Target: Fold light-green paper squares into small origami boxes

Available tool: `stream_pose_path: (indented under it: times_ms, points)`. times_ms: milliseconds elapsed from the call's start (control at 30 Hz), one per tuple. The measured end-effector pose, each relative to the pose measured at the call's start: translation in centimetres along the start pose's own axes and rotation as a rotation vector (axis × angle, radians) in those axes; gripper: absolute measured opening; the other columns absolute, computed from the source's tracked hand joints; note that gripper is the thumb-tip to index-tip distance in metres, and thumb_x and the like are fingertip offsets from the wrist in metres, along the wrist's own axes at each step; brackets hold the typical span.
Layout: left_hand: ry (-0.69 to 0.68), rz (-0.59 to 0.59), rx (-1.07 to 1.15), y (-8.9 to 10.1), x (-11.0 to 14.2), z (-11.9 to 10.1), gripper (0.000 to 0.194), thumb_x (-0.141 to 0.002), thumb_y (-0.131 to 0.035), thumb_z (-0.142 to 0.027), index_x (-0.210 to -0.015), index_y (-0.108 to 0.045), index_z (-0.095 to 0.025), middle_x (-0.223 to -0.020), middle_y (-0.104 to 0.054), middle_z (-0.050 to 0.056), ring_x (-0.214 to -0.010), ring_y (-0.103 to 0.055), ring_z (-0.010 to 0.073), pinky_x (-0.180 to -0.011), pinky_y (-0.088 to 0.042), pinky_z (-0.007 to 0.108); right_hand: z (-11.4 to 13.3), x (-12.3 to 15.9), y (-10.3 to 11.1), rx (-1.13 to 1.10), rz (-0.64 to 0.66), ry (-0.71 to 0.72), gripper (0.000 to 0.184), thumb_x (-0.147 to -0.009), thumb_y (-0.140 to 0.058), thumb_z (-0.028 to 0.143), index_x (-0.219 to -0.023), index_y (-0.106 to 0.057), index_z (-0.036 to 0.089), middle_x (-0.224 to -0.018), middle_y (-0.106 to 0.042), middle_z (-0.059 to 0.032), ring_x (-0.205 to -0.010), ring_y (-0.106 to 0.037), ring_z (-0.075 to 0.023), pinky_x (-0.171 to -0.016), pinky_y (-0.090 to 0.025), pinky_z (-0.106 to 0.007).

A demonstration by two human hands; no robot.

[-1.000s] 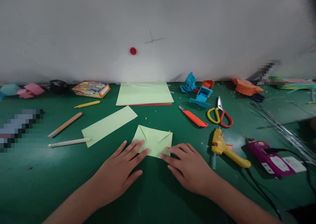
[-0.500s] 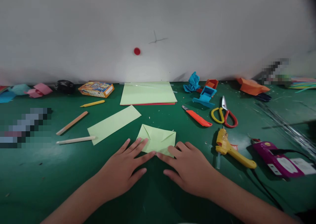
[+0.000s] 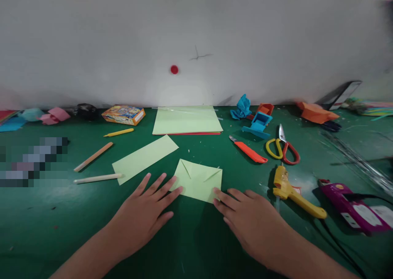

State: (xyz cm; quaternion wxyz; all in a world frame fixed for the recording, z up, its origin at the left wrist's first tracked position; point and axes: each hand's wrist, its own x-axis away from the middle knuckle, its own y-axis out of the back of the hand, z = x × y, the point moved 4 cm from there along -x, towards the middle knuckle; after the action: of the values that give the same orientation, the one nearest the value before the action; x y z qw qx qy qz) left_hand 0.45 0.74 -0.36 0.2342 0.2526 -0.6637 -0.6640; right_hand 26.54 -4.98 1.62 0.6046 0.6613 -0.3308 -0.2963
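Observation:
A small folded sheet of pale green paper lies flat on the green table, with creases at its two upper corners. My left hand rests with spread fingers, the fingertips on the paper's left lower corner. At the right lower corner, my right hand touches the edge with its outstretched fingertips. Both palms face down and grasp nothing. Beyond my left hand is a pale green paper strip, and the end of a whitish stick overlaps its near corner.
Pale green sheets lie by the wall. To the right are an orange cutter knife, scissors, a yellow glue gun and a purple power strip. At left sit a brown stick, yellow pen and box.
My hands came together at the paper's near edge, then moved apart to its corners. The paper has tilted slightly. The whole scene has shifted right in view.

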Motion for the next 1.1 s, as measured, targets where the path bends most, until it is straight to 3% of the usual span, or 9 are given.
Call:
stream_pose_path:
  times_ms: [200,400,500,600,667,733,867,1000,1100]
  points:
    - [0.030,0.007,-0.017,-0.2,0.7,0.4,0.057,-0.107,-0.040,-0.045,-0.161,-0.021,-0.043,-0.164,-0.034,-0.006,-0.153,-0.027,0.0329,-0.124,-0.015,0.062,0.0,1.5,-1.0,0.029,0.013,0.006,0.047,-0.101,-0.040,0.019,-0.144,-0.057,0.018,-0.153,-0.053,-0.0011,-0.129,-0.057,-0.0311,-0.078,-0.054,-0.044]
    - [-0.007,-0.040,-0.027,0.3,0.2,0.5,0.053,-0.106,-0.045,-0.044,-0.158,-0.033,-0.042,-0.162,-0.041,-0.004,-0.151,-0.034,0.0318,-0.125,-0.015,0.061,-0.2,1.5,-0.6,-0.028,0.039,-0.033,0.045,-0.102,-0.038,0.021,-0.142,-0.060,0.021,-0.152,-0.054,-0.0015,-0.129,-0.057,-0.0313,-0.086,-0.052,-0.044]
    - [-0.008,-0.078,-0.018,0.9,-0.4,0.2,0.044,-0.105,-0.047,-0.039,-0.149,-0.050,-0.037,-0.155,-0.052,0.000,-0.145,-0.044,0.0311,-0.124,-0.021,0.059,-0.9,0.6,0.3,-0.120,0.028,-0.073,0.040,-0.103,-0.041,0.025,-0.131,-0.068,0.025,-0.144,-0.063,-0.0006,-0.124,-0.059,-0.0314,-0.087,-0.050,-0.047]
    - [0.004,-0.089,0.000,1.2,-1.5,0.0,0.035,-0.103,-0.050,-0.035,-0.136,-0.062,-0.032,-0.143,-0.061,0.006,-0.137,-0.052,0.0317,-0.119,-0.032,0.058,-1.7,-0.6,1.1,-0.234,-0.013,-0.147,0.036,-0.104,-0.041,0.027,-0.105,-0.077,0.031,-0.131,-0.072,0.0029,-0.111,-0.063,-0.0272,-0.083,-0.049,-0.044]
    - [-0.001,-0.097,0.034,1.4,-2.3,0.3,0.030,-0.102,-0.052,-0.033,-0.129,-0.066,-0.031,-0.139,-0.063,0.007,-0.136,-0.052,0.0317,-0.116,-0.038,0.056,-2.0,-1.3,1.2,-0.272,-0.043,-0.169,0.037,-0.104,-0.042,0.027,-0.089,-0.075,0.027,-0.124,-0.074,0.0017,-0.105,-0.063,-0.0249,-0.082,-0.048,-0.042]
    - [-0.027,-0.100,0.085,1.4,-3.0,0.7,0.027,-0.100,-0.054,-0.030,-0.125,-0.067,-0.031,-0.141,-0.060,0.007,-0.137,-0.050,0.0311,-0.112,-0.043,0.052,-2.1,-1.8,0.9,-0.268,-0.077,-0.162,0.032,-0.103,-0.045,0.027,-0.085,-0.072,0.023,-0.124,-0.073,-0.0019,-0.111,-0.061,-0.0256,-0.087,-0.048,-0.043]
    - [-0.082,-0.084,0.143,1.1,-3.7,1.7,0.028,-0.100,-0.054,-0.028,-0.125,-0.066,-0.034,-0.141,-0.060,0.004,-0.131,-0.055,0.0289,-0.105,-0.048,0.049,-1.9,-1.9,-0.2,-0.207,-0.081,-0.113,0.023,-0.097,-0.048,0.015,-0.100,-0.071,0.020,-0.128,-0.070,-0.0064,-0.120,-0.057,-0.0266,-0.097,-0.047,-0.045]
    - [-0.069,-0.068,0.152,0.9,-3.7,2.0,0.032,-0.103,-0.049,-0.027,-0.131,-0.063,-0.036,-0.143,-0.058,0.004,-0.131,-0.053,0.0294,-0.104,-0.046,0.051,-1.5,-0.9,-1.2,-0.124,-0.103,-0.068,0.061,-0.079,-0.054,0.004,-0.138,-0.060,0.021,-0.138,-0.065,-0.0052,-0.130,-0.050,-0.0292,-0.105,-0.044,-0.047]
    - [-0.059,-0.049,0.165,0.9,-3.6,1.7,0.033,-0.103,-0.047,-0.026,-0.131,-0.062,-0.035,-0.143,-0.057,0.005,-0.132,-0.052,0.0295,-0.104,-0.045,0.051,-1.0,0.1,-1.8,-0.034,-0.158,-0.086,0.072,-0.076,-0.056,0.006,-0.146,-0.055,0.020,-0.148,-0.059,-0.0043,-0.128,-0.051,-0.0310,-0.105,-0.046,-0.048]
